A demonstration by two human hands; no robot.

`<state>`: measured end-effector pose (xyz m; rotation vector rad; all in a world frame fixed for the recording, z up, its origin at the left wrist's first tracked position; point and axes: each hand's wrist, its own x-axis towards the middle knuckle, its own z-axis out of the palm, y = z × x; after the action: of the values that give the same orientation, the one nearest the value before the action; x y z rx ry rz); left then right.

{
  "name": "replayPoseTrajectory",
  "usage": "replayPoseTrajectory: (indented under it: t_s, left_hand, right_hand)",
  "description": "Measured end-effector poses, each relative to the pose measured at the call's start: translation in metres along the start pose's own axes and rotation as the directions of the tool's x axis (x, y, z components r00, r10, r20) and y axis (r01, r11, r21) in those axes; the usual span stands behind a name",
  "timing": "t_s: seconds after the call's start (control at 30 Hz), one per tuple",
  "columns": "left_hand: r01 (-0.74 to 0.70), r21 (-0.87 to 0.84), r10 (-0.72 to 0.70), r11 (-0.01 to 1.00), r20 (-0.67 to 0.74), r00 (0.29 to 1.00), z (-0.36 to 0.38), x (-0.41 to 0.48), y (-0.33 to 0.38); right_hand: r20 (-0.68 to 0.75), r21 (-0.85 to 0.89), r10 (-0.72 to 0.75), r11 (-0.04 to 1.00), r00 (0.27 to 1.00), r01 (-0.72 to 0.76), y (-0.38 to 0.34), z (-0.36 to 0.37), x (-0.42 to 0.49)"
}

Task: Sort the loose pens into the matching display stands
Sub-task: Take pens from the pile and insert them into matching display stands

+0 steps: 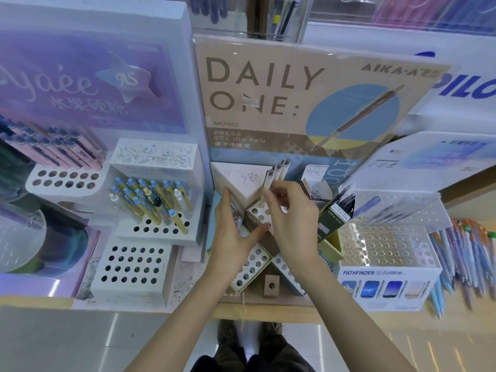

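pen: we see 1 white pen with a grey cap at the middle stand, low end at a hole in the back row.
pen axis: near upright, cap tipped away from us and a bit right, low end toward us and left.
right hand: the right hand pinches the pen mid-barrel with curled fingertips. It is the nearer hand, right on the pen.
left hand: the left hand is wide, fingers straight and spread, holding nothing. It rests on the stand's left side, thumb reaching toward the holes.
stand: the beige stand sits under both hands; its holes lie between the 2 hands.
key relation: the hole is directly under the pen's low end, so we judge the next move is a short push down along the pen's own axis by the right hand alone.
depth: we cannot tell if the tip is already inside the hole or only at its rim.
other pens: about 3 like pens rise just behind the right hand; we cannot tell if they stand in holes or are held.
risk: we judge a tilted push could catch the rim or knock those neighbours.
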<state>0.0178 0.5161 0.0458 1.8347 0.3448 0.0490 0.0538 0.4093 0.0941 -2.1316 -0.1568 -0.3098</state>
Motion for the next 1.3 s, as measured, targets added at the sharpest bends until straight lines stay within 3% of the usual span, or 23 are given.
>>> replayPoseTrajectory:
  t_s: [0.1, 0.2, 0.3, 0.37, 0.43, 0.57, 0.67, 0.83, 1.0, 1.13, 1.3]
  left_hand:
    - [-0.008, 0.064, 0.012, 0.998, -0.07, 0.997, -0.007, -0.008, 0.012]
    - [-0.181, 0.182, 0.218, 0.967, -0.211, 0.953, -0.014, -0.026, 0.025]
    - [-0.313, 0.196, 0.346, 0.929, -0.165, 0.924, -0.008, -0.051, 0.031]
    - [-0.279, 0.129, 0.284, 0.952, -0.018, 0.959, 0.004, -0.072, 0.028]
    - [-0.137, 0.056, 0.125, 0.989, 0.18, 0.976, 0.025, -0.096, 0.018]
    - [0.171, 0.089, -0.193, 0.981, 0.427, 0.884, 0.079, -0.143, -0.009]
    - [0.241, 0.175, -0.297, 0.955, 0.503, 0.811, 0.124, -0.166, -0.02]
    - [0.171, 0.257, -0.284, 0.951, 0.516, 0.808, 0.21, -0.181, -0.008]
    - [0.151, 0.299, -0.291, 0.942, 0.507, 0.812, 0.284, -0.195, 0.014]
    - [0.225, 0.315, -0.354, 0.922, 0.451, 0.819, 0.311, -0.21, 0.022]
    - [0.359, 0.276, -0.443, 0.891, 0.362, 0.82, 0.328, -0.216, 0.025]
  right_hand:
    - [0.122, 0.183, 0.21, 0.956, 0.97, -0.23, -0.002, -0.017, -0.01]
    - [0.117, 0.174, 0.184, 0.964, 0.976, -0.202, 0.001, -0.048, -0.028]
    - [0.082, 0.176, 0.173, 0.967, 0.982, -0.185, 0.015, -0.085, -0.052]
    - [0.132, 0.18, 0.232, 0.95, 0.964, -0.254, 0.034, -0.11, -0.073]
    - [0.215, 0.164, 0.334, 0.914, 0.918, -0.371, 0.059, -0.132, -0.099]
    - [0.258, 0.089, 0.516, 0.829, 0.817, -0.552, 0.115, -0.173, -0.16]
    - [0.231, 0.058, 0.612, 0.767, 0.756, -0.639, 0.155, -0.212, -0.204]
    - [0.178, 0.007, 0.714, 0.688, 0.678, -0.726, 0.225, -0.297, -0.246]
    - [0.218, -0.06, 0.722, 0.681, 0.656, -0.73, 0.285, -0.366, -0.24]
    - [0.284, -0.128, 0.662, 0.743, 0.693, -0.657, 0.312, -0.395, -0.208]
    - [0.316, -0.087, 0.591, 0.797, 0.742, -0.598, 0.333, -0.401, -0.143]
